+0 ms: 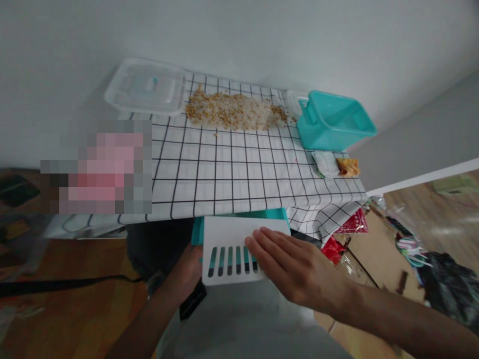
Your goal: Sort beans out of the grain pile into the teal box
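Note:
Just below the table's front edge, over my lap, is a teal plastic box [279,214] covered for the most part by a white panel [228,232] with several long slots. Teal shows through the slots. My left hand [190,269] grips the box's left side, its fingertips hidden behind the box and panel. On the right part of the panel lies my right hand [290,264], fingers stretched out flat across it and covering some slots. Its thumb is out of sight.
Yellowish and pale grains [239,110] are spread on the checked tablecloth [232,169]. A clear lid [149,85] lies back left; a teal bin [333,124] stands right, with a white packet [325,163] and orange wrapper [349,167] before it. The left is pixelated.

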`<state>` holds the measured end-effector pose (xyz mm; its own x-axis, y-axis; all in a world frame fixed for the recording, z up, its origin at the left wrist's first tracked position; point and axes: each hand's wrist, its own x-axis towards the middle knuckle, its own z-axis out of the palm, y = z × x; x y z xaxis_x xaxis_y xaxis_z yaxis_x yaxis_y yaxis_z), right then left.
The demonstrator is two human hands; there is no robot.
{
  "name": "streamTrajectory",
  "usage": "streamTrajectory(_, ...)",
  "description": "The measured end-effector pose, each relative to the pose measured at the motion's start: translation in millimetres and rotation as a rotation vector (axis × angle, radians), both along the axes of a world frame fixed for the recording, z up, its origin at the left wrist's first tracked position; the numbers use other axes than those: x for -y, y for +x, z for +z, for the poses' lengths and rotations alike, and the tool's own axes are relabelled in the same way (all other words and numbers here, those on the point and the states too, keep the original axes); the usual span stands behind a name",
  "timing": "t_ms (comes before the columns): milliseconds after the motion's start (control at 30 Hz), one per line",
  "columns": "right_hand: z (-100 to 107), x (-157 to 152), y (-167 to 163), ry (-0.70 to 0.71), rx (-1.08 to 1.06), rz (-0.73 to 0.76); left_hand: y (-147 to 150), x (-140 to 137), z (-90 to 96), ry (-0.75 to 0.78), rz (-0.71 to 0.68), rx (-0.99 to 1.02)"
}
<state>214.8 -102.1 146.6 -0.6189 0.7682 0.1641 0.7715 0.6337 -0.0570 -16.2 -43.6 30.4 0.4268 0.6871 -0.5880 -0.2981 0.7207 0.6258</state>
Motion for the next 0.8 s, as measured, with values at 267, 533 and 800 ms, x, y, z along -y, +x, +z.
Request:
streamTrajectory(267, 5.6, 26.2, 32.3, -0.126, -0.383, -0.221, -0.9, 21.0, -6.6, -0.118, -0.030, 0.065)
streamTrajectory(533, -7.2, 84.5, 68.2, -0.294, -0.951, -1.080, -9.0, 72.0, 1.3, -0.237, -0.133, 0.070)
streamTrajectory(800, 2.9, 124.5, 103.1, -0.298, -1.375, -1.275, 3.9, 85.7, 33.1, -0.262, -0.211, 0.138)
